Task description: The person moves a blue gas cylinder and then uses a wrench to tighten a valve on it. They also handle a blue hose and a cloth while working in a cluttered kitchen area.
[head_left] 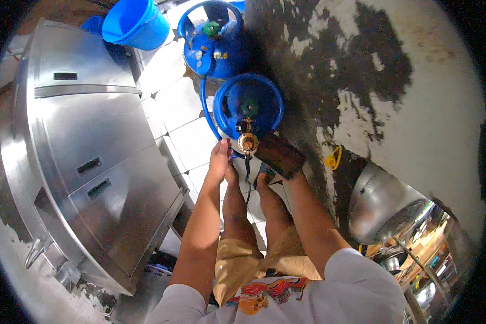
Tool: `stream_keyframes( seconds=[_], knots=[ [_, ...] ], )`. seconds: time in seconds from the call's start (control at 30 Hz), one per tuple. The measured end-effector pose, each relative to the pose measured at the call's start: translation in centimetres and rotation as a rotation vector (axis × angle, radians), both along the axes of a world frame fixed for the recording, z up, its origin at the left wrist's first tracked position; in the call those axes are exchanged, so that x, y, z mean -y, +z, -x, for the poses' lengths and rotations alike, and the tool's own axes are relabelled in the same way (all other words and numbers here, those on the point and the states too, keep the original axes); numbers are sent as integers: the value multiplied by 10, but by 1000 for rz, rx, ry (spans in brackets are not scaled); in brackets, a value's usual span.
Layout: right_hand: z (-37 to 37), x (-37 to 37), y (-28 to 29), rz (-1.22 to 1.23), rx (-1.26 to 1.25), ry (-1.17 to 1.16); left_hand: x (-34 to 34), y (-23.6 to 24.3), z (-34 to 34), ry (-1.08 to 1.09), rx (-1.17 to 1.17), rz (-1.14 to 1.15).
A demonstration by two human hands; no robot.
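Gas cylinders, blue: two, one farther (196, 51) and one nearer (233, 120). Green valve (211, 28) visible on the farther cylinder: one. Brass regulator (248, 142): one. Round black gauge (243, 126): one. Blue hose (207, 110): one. Black hose (247, 168): one. Hands: two, one left hand (219, 159), one right hand (286, 159), the latter dark and indistinct. Blue bucket (137, 33): one. Steel cabinet (113, 129): one. Black recessed handles (88, 166) on it: three. Tap (36, 251): one. Large steel basin (380, 200): one. Yellow looped item (333, 157): one. Small wares at lower right: too indistinct to count.

Right hand (281, 156) — dark blur, bucket (147, 33) — cropped
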State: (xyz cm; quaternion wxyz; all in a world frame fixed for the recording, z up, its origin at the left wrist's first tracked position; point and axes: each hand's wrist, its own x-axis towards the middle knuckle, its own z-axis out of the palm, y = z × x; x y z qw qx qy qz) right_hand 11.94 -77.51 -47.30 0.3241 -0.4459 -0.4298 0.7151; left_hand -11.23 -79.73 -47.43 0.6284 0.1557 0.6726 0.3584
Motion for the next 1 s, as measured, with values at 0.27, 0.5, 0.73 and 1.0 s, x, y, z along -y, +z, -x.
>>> stream_keyframes(
  seconds=[0.27, 0.5, 0.73, 1.0],
  knots=[
    [34, -56, -115, 269, -19, -81, -46, -26, -53, 326, 623, 231],
    [66, -42, -137, 392, -84, -125, -33, -49, -36, 353, 279, -186],
    [65, -43, -115, 589, -75, -367, -16, -56, -62, 362, 237, -246],
    [55, -41, -110, 780, -555, -395, -23, -53, -59, 429, 295, -227]
  ],
)
